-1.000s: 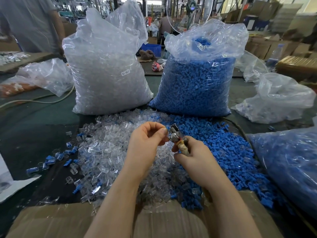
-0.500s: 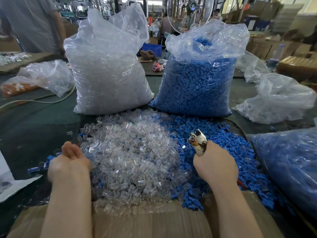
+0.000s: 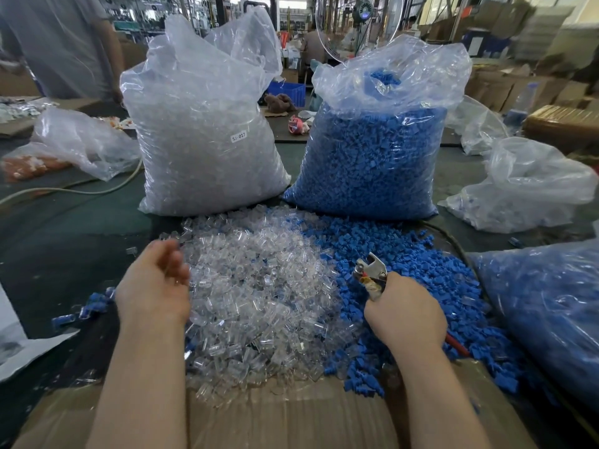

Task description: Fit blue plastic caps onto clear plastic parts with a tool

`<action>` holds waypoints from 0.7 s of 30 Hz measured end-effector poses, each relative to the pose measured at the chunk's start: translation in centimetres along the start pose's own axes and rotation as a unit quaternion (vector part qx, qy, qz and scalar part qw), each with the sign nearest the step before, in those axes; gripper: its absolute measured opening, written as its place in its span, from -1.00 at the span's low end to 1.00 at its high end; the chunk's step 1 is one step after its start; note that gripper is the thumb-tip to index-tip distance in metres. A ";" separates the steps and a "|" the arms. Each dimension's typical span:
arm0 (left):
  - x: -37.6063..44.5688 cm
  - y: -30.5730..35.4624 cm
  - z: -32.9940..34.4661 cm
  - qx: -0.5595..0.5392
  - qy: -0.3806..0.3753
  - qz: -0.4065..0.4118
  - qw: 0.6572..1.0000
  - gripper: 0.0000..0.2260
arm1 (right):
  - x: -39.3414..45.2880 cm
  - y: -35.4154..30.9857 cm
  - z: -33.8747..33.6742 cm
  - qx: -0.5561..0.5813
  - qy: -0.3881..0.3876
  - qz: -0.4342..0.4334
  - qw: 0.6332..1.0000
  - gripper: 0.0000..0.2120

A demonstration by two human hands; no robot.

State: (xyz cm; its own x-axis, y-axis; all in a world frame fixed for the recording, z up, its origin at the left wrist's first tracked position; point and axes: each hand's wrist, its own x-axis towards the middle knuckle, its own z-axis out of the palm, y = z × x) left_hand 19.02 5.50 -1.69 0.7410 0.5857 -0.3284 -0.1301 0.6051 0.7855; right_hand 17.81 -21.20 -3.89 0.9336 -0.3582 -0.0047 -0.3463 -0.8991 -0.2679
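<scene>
Heap of clear parts (image 3: 259, 303) left of, and touching, heap of caps (image 3: 421, 286), both on table (image 3: 64, 247). Behind each, a matching full bag (image 3: 201, 140) and (image 3: 372, 157). Cardboard (image 3: 285, 416) nearest, under heap edges.

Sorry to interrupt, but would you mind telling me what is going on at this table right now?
A person is assembling small plastic pieces. Their right hand grips a plier-like tool above the loose blue caps. Their left hand hovers with relaxed fingers at the edge of the pile of clear parts, seemingly holding nothing. Two full bags, one of clear parts and one of blue caps, stand behind the piles.
</scene>
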 end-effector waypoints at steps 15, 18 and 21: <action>-3.2 -5.4 2.9 0.746 -0.208 0.272 0.571 -0.82 | -0.1 -0.4 -0.2 0.020 -0.010 0.025 0.999 -0.83; -3.4 -5.1 3.0 0.711 -0.193 0.288 0.612 -0.92 | -0.2 -0.6 -0.2 0.023 -0.004 0.024 0.999 -0.81; -3.6 -4.9 3.3 0.700 -0.191 0.278 0.629 -0.89 | -0.2 -0.5 -0.1 0.031 0.010 0.025 0.999 -0.75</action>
State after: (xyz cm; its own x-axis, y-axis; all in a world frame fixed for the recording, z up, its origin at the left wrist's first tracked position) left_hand 19.20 -1.41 -2.63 0.9762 0.1636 0.1423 0.0709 -0.8612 0.5033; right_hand 17.83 -20.71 -3.64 0.9132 -0.4075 -0.0013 -0.3855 -0.8629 -0.3268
